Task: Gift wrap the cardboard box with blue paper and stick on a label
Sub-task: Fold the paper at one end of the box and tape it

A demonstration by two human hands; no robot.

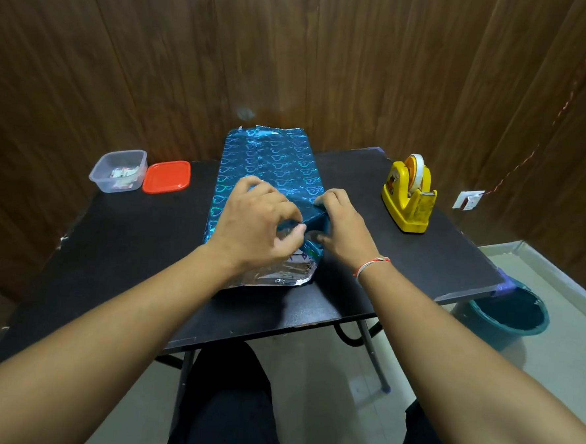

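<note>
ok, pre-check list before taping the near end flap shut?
1. Blue paper covers the top of the box: ok.
2. Left hand pinches the near flap: ok.
3. Right hand presses the side fold: ok.
4. Near end closed: not ok, silver underside lies open on the table.
5. Tape dispenser to the right, roll loaded: ok; no hand free to take it.
6. Far end folded: cannot tell.
</note>
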